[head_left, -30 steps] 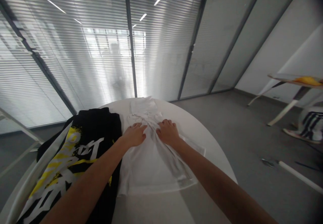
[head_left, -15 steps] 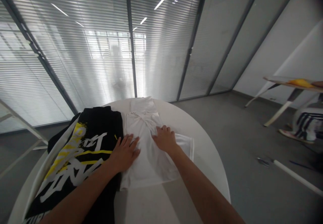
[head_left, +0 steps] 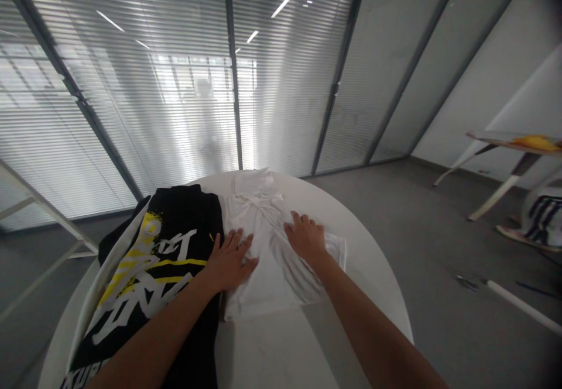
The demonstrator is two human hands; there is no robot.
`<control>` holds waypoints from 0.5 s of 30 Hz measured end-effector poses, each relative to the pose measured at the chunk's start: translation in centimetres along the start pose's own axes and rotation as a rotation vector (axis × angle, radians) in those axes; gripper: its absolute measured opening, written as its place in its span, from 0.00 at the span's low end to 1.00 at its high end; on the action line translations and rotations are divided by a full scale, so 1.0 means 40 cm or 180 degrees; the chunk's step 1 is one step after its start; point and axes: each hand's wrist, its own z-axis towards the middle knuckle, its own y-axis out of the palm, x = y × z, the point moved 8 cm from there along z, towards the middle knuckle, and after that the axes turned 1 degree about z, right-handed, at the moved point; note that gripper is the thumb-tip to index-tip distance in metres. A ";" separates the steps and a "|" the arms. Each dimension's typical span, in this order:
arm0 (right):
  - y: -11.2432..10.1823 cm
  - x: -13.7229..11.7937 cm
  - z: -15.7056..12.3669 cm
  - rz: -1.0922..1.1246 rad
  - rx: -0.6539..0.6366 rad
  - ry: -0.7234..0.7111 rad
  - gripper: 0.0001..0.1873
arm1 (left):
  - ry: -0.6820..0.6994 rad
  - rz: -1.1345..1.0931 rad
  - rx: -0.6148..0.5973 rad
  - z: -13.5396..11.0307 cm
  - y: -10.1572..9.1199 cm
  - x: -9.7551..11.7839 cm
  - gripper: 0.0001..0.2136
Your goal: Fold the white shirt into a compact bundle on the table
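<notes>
A white T-shirt (head_left: 273, 283) lies spread on the round white table (head_left: 373, 283), its far part wrinkled and a sleeve sticking out to the right. My left hand (head_left: 232, 260) rests flat on its left edge with fingers spread, beside a black garment (head_left: 187, 213) with white and yellow print. On the right part of the T-shirt lies my right hand (head_left: 306, 236), palm down with its fingers a little apart. Folds run through the cloth between the two hands. The left forearm covers part of the black garment.
Glass partitions with blinds (head_left: 281, 102) stand behind the table. To the right is another table (head_left: 504, 138) with something yellow on it, and a white pole (head_left: 522, 304) lies near the floor. A white metal frame (head_left: 48, 205) stands at the left.
My right hand has slid rightward and slightly away over the T-shirt, and folds have formed beside it. My left hand stays near the left edge. The whole view has shifted a little.
</notes>
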 end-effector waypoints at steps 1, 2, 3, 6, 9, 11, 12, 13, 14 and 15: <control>-0.001 0.014 -0.001 -0.0061 -0.0123 0.0084 0.22 | 0.0044 -0.0005 -0.0050 -0.010 0.000 0.003 0.32; 0.001 0.026 -0.002 -0.0130 -0.0259 0.0137 0.20 | 0.0079 -0.0005 -0.0088 -0.020 -0.001 0.006 0.33; 0.002 0.034 -0.003 -0.0196 -0.0376 0.0153 0.19 | 0.0099 0.0001 -0.0114 -0.028 -0.003 0.009 0.34; 0.001 0.042 -0.002 -0.0218 -0.0517 0.0041 0.17 | 0.0126 0.0041 -0.0136 -0.038 -0.007 0.014 0.34; -0.008 0.028 -0.001 -0.0002 -0.0509 -0.0122 0.15 | 0.0155 0.0060 -0.0092 -0.030 -0.016 0.021 0.33; -0.021 0.008 -0.005 0.0120 -0.0459 -0.0228 0.13 | 0.0154 0.0043 -0.0012 -0.021 -0.027 0.024 0.30; -0.029 -0.004 -0.009 0.0135 -0.0410 -0.0268 0.13 | 0.0142 0.0026 0.0049 -0.017 -0.035 0.025 0.27; -0.038 -0.017 -0.014 0.0126 -0.0359 -0.0305 0.13 | 0.0129 0.0001 0.0128 -0.011 -0.045 0.025 0.24; -0.046 -0.031 -0.021 0.0105 -0.0318 -0.0346 0.12 | 0.0119 -0.0037 0.0218 -0.006 -0.055 0.025 0.22; -0.052 -0.046 -0.030 0.0088 -0.0303 -0.0392 0.12 | 0.0101 -0.0090 0.0318 -0.001 -0.066 0.024 0.20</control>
